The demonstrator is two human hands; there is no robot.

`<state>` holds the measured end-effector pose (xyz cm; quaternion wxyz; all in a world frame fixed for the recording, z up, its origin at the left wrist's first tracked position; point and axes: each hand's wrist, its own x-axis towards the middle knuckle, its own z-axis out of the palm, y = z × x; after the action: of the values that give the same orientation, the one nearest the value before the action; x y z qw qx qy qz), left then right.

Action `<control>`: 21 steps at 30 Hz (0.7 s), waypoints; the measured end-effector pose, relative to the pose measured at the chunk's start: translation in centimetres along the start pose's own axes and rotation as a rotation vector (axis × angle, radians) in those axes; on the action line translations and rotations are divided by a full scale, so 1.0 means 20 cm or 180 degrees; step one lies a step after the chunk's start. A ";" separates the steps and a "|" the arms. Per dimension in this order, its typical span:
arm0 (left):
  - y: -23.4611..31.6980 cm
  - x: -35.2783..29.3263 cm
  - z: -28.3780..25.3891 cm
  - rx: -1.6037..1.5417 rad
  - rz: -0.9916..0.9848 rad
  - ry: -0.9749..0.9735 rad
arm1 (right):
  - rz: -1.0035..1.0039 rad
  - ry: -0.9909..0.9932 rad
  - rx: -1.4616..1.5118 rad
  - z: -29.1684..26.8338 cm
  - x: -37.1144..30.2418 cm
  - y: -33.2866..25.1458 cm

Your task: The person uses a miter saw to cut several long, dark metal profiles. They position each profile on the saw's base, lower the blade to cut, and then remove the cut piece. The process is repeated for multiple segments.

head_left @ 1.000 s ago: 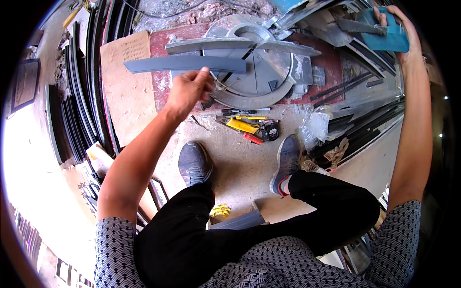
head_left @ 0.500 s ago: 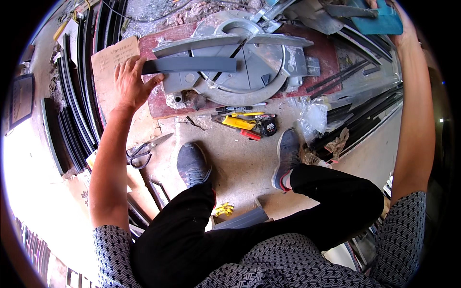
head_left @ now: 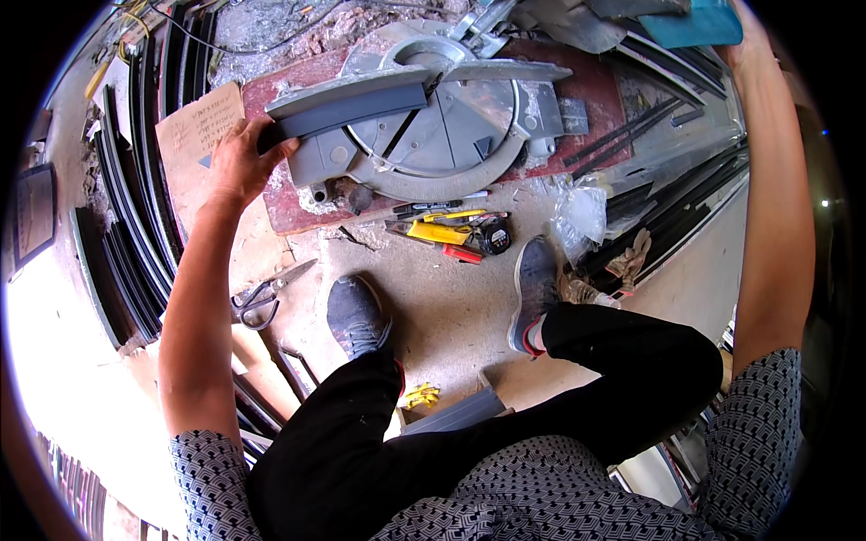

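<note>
My left hand (head_left: pixel 242 162) grips the left end of a dark grey flat strip (head_left: pixel 361 110), thumb on the near side. The strip lies on the grey bed of a miter saw (head_left: pixel 451 135), along the near face of its metal fence (head_left: pixel 505 70). Its right end stops close to the slot in the round table. At the top right, my right hand (head_left: pixel 741 43) is closed at the saw's raised teal handle part (head_left: pixel 690 27); its fingers are mostly hidden or beyond the picture's rim. A small dark triangular offcut (head_left: pixel 483 146) sits on the saw table.
Near my shoes lie a yellow utility knife (head_left: pixel 439 233), a tape measure (head_left: pixel 493 236), a marker (head_left: pixel 436 206) and scissors (head_left: pixel 271 293). Long black profiles (head_left: pixel 144 171) stand left, more (head_left: pixel 672 225) lie right beside gloves (head_left: pixel 629 261). Written-on cardboard (head_left: pixel 194 135) is under my left arm.
My left hand has pushed the strip away from me and tilted it, bringing it from mid-bed to the fence. My right hand and the teal part have shifted slightly up in the picture.
</note>
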<state>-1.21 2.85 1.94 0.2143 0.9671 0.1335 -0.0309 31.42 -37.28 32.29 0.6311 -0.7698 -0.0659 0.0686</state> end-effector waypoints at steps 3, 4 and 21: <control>0.00 0.02 0.01 0.0091 0.0065 -0.0077 | 0.0133 0.0044 0.0138 -0.02 0.05 0.00; 0.03 0.03 0.00 0.0121 0.0014 -0.0188 | 0.0150 0.0009 0.0107 -0.03 0.04 0.00; -0.02 0.02 0.03 0.0289 0.0357 -0.0006 | 0.0356 -0.0139 0.0134 -0.04 0.06 -0.03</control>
<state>-0.82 2.99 1.24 0.1718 0.9817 0.0774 -0.0257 32.73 -37.69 32.96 0.6408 -0.7571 -0.0352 0.1219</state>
